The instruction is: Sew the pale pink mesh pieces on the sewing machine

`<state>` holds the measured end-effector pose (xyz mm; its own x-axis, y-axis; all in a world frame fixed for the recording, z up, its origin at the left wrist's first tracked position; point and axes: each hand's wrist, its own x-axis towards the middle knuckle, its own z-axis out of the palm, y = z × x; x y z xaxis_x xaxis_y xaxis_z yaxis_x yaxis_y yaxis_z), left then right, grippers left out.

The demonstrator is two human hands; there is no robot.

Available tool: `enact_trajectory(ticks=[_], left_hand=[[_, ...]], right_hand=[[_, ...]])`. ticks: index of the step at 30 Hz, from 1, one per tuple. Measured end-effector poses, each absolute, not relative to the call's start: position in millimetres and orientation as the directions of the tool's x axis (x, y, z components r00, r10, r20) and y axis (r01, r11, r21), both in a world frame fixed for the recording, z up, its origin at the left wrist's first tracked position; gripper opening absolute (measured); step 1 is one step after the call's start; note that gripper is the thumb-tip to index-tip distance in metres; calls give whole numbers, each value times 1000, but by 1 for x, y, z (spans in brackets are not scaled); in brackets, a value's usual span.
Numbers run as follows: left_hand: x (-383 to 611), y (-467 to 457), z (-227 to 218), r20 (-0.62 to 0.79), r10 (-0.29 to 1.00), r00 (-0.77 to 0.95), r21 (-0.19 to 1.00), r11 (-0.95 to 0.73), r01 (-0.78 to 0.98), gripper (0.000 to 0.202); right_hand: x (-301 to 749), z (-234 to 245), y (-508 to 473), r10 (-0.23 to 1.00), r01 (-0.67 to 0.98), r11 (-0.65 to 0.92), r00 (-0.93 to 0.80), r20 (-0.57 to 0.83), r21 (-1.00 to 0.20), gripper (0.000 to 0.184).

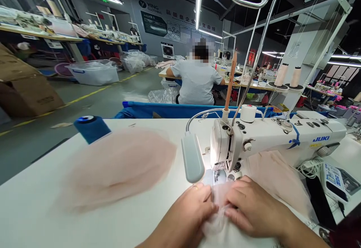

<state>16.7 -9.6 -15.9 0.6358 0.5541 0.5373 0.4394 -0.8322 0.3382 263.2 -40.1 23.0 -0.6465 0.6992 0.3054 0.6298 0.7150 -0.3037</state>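
A piece of sheer pale pink fabric (220, 197) lies just in front of the needle and presser foot (217, 175) of a white sewing machine (267, 139). My left hand (196, 204) grips its left side, fingers curled and thumb pressed in. On the other side my right hand (248, 206) pinches the same fabric between thumb and fingers. The lower part of the cloth is blurred between my wrists. More sheer pink fabric (276, 176) lies under the machine arm to the right, and a blurred pink heap (126, 169) spreads over the table on the left.
A grey lamp head (192, 157) hangs left of the needle. A blue thread cone (91, 127) lies at the table's far left edge. A black phone-like slab (320, 203) and a white boxed device (334, 182) are at right. Ahead, a person (197, 78) sits facing away.
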Motion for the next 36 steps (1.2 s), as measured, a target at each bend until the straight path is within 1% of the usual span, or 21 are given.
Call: enact_trajectory(ticks=[1, 2, 4, 9, 13, 18, 21, 22, 25, 26, 27, 29, 30, 31, 33, 36], left_hand=[[16, -12, -22, 583, 517, 627, 273, -851, 448, 27], [16, -14, -27, 608, 496, 620, 234, -858, 457, 26], [16, -16, -36, 623, 478, 619, 202, -863, 462, 24], [16, -10, -38, 661, 451, 599, 180, -871, 458, 29], [18, -4, -29, 722, 426, 546, 191, -880, 434, 38], [16, 2, -21, 660, 436, 612, 163, -878, 450, 34], [16, 9, -27, 717, 418, 558, 144, -872, 468, 35], [16, 11, -30, 725, 419, 547, 151, -871, 468, 35], [16, 16, -35, 685, 464, 562, 231, -870, 437, 32], [15, 17, -36, 660, 490, 570, 281, -864, 417, 30], [14, 17, -35, 630, 521, 577, 339, -852, 399, 29], [12, 19, -34, 545, 596, 590, 467, -800, 377, 28], [11, 21, -33, 493, 637, 592, 527, -761, 380, 29], [10, 22, -32, 447, 673, 590, 575, -721, 387, 30], [10, 25, -30, 381, 717, 584, 636, -662, 397, 30], [9, 28, -27, 350, 734, 582, 678, -627, 383, 32]], right_hand=[[265, 24, -42, 698, 643, 716, -660, 276, -273, 11], [266, 25, -44, 705, 656, 709, -663, 253, -257, 9], [266, 27, -46, 713, 669, 701, -664, 227, -246, 9], [263, 27, -44, 727, 693, 686, -645, 237, -222, 9], [260, 25, -39, 743, 723, 666, -620, 253, -184, 14], [260, 22, -35, 774, 760, 627, -581, 253, -170, 14], [262, 20, -34, 790, 771, 609, -570, 228, -185, 9], [262, 18, -33, 790, 767, 610, -569, 227, -200, 12], [260, 9, -29, 764, 727, 643, -588, 266, -241, 43], [259, 5, -27, 750, 715, 659, -599, 282, -234, 45], [257, 1, -26, 736, 708, 672, -607, 300, -215, 37], [253, -5, -23, 719, 710, 681, -599, 353, -181, 10], [251, -7, -22, 716, 712, 677, -578, 390, -188, 4], [250, -7, -21, 717, 710, 670, -544, 435, -216, 11], [247, -4, -20, 727, 688, 653, -452, 518, -316, 18], [244, 2, -19, 767, 648, 612, -347, 540, -453, 21]])
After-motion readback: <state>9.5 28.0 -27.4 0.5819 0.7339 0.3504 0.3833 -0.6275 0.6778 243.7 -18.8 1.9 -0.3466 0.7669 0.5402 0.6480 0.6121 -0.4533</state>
